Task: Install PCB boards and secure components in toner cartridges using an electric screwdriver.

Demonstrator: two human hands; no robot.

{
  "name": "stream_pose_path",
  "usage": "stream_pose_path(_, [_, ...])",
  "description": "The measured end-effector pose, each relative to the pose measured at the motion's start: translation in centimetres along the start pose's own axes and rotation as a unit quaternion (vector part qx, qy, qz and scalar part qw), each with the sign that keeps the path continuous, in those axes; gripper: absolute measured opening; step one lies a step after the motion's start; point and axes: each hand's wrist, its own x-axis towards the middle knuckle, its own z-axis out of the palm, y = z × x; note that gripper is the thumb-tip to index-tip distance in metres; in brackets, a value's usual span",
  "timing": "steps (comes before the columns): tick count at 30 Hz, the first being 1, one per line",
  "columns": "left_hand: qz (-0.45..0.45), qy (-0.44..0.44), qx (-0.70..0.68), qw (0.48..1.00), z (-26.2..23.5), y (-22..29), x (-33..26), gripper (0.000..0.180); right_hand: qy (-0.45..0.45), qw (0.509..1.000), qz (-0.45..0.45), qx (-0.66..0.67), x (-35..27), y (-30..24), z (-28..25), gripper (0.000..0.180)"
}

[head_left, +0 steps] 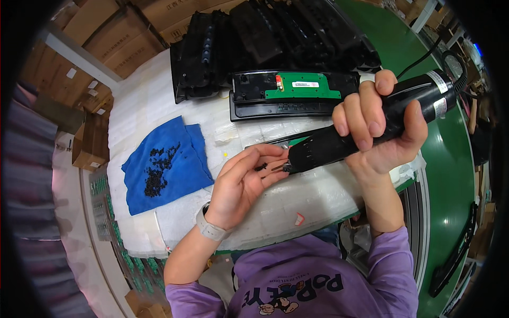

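Observation:
My right hand [379, 119] wraps round a black electric screwdriver [339, 142], held tilted with its bit end down to the left. My left hand [245, 177], a pale watch on its wrist, is cupped at the bit. A few small black screws [261, 167] lie in its curled fingers, close to the tip. Behind the screwdriver, a black plastic housing [265, 142] with some green shows only in part. Left of my hands, a blue cloth [193, 180] bears a scattered heap of black screws [155, 182].
A black housing with a green circuit board [302, 94] lies beyond my hands. Several black housings [260, 37] are piled at the back of the white-covered table [175, 225]. The screwdriver's cable [460, 63] loops off at the right. Cardboard boxes [116, 45] stand at the far left.

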Motion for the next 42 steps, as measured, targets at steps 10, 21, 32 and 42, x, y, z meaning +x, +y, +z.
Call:
stream_pose_path(10, [-0.061, -0.030, 0.092, 0.993, 0.2, 0.2, -0.2, 0.027, -0.032, 0.998, -0.007, -0.049, -0.1, 0.0, -0.1, 0.036])
stream_pose_path(21, [-0.052, 0.006, 0.116, 0.992, -0.2, -0.3, -0.1, 0.015, -0.016, 0.999, -0.025, -0.040, 0.4, -1.9, -0.6, 0.036])
stream_pose_path(32, [-0.020, 0.026, 0.187, 0.982, 0.3, -0.3, -0.3, 0.009, -0.030, 0.999, -0.019, -0.036, 0.3, -2.1, -0.4, 0.036])
stream_pose_path(42, [-0.037, 0.006, 0.142, 0.989, 0.0, -0.5, -0.1, 0.016, -0.039, 0.998, -0.022, -0.050, 0.0, -1.8, -0.3, 0.037])
